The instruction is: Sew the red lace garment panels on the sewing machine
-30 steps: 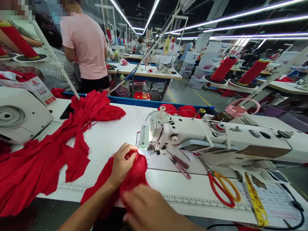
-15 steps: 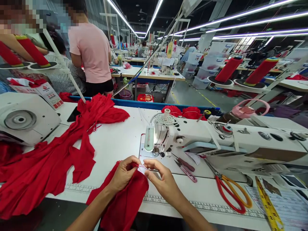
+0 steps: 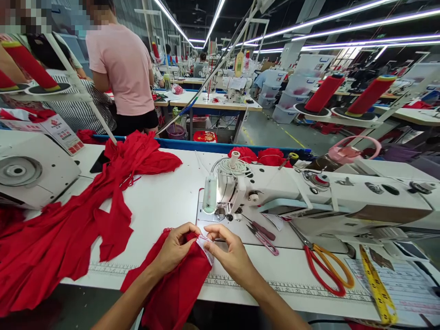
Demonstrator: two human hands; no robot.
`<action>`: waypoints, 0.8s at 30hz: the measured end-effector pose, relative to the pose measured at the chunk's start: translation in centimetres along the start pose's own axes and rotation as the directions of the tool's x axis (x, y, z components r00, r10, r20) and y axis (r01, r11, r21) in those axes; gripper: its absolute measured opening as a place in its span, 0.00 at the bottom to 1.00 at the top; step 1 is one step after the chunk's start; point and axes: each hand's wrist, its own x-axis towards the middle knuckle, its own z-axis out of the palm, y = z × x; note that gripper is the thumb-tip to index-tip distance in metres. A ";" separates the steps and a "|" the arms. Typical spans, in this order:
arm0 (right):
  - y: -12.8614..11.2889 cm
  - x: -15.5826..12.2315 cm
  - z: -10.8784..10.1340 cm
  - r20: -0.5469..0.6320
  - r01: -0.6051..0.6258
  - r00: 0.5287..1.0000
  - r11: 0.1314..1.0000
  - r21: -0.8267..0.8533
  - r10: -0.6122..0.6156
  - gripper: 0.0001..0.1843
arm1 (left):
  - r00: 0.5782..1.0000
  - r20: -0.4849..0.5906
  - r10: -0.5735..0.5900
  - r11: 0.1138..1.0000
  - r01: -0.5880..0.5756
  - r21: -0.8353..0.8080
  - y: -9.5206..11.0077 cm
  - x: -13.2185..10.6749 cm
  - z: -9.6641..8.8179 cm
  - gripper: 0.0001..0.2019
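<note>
Over the white sewing table (image 3: 165, 201), left hand (image 3: 176, 251) and right hand (image 3: 231, 254) pinch red fabric (image 3: 182, 286) by its top edge, the rest draping below.

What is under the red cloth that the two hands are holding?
White table shows beside the cloth, and ruler marks appear on both sides of it. What lies directly beneath is covered, so it cannot be seen.

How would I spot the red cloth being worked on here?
Start with the white sewing machine on the right. Just in front of its needle end, the left hand pinches a piece of red cloth, the right hand beside it. Unlike the larger red heap lying further left, it is in hand, a white strip at its edge.
</note>
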 end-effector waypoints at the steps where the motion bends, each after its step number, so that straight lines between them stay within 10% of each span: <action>1: 0.0 0.0 0.0 -0.007 0.010 1.000 1.000 -0.013 -0.010 0.13 | 1.000 -0.001 -0.001 1.000 0.001 0.014 0.0 0.0 0.0 0.08; 7: -1.5 -3.2 1.4 -0.175 0.218 0.946 0.935 -0.279 -0.273 0.04 | 0.995 -0.102 0.018 0.992 -0.005 0.124 0.4 -0.1 0.1 0.06; 11: -1.8 -5.4 4.9 0.060 0.057 0.997 0.979 -0.195 -0.046 0.11 | 0.984 -0.156 0.082 0.923 -0.016 0.384 2.2 0.0 0.9 0.03; 16: 0.0 -4.8 7.7 -0.096 -0.122 0.988 0.992 0.028 0.124 0.11 | 0.998 0.017 0.063 0.809 -0.061 0.584 4.2 0.4 1.3 0.05; 21: -0.5 -6.9 2.1 0.099 -0.281 0.958 0.818 0.501 0.268 0.21 | 0.952 0.252 -0.173 0.793 -0.017 0.609 4.9 -0.1 -2.8 0.04; 24: -2.4 -7.9 -4.9 0.147 -0.342 0.940 0.852 0.397 0.309 0.21 | 0.780 0.456 -0.429 0.793 0.083 0.604 7.0 0.7 -6.6 0.05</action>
